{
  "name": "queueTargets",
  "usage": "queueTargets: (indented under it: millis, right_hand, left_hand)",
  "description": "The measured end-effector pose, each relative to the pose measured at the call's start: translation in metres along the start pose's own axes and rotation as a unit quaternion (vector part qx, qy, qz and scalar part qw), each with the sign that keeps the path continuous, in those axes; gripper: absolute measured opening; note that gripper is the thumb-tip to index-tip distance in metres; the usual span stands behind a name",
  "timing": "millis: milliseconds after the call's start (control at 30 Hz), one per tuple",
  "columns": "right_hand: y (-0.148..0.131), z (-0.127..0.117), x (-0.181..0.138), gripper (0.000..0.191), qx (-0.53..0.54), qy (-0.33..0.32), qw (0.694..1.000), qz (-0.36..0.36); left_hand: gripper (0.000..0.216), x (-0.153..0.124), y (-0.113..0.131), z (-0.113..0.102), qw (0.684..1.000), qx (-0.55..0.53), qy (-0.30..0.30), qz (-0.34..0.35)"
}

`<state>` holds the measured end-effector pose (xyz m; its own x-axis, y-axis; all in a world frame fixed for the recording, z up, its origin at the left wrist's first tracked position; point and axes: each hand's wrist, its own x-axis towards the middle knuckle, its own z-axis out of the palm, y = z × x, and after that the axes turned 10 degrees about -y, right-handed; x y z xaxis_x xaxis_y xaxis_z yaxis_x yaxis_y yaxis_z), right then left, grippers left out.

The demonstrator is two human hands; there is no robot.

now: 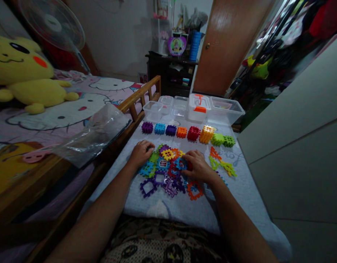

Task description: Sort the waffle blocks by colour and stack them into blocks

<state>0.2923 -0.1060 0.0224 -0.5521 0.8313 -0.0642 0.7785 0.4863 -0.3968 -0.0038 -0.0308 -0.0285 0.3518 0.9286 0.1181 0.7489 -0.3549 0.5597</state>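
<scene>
A loose pile of colourful plastic interlocking panel blocks lies on the cloth-covered table. My left hand rests at the pile's left edge, fingers slightly bent and holding nothing visible, close to some green panels. My right hand reaches over the pile's right side, thumb and fingers apart around a blue panel; its palm hides some pieces. Between the hands are a yellow window panel and a blue window panel. Nearer to me lie a purple frame and an orange frame.
Behind the pile runs a row of colour-sorted stacks, including a red stack and a yellow stack. Clear plastic boxes stand at the far edge. Yellow-green pieces lie right. A wooden bed rail borders the left.
</scene>
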Motion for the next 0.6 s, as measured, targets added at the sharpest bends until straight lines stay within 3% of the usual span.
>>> queueTargets:
  millis: [267, 600]
  right_hand:
    - [0.014, 0.001, -0.001, 0.022, 0.105, 0.074, 0.991, 0.042]
    - [0.038, 0.006, -0.002, 0.038, 0.205, 0.226, 0.937, 0.170]
  left_hand:
    - [0.021, 0.000, 0.001, -0.001, 1.000, -0.005, 0.005, -0.001]
    - [0.033, 0.000, 0.011, -0.005, 0.999, 0.013, 0.031, 0.011]
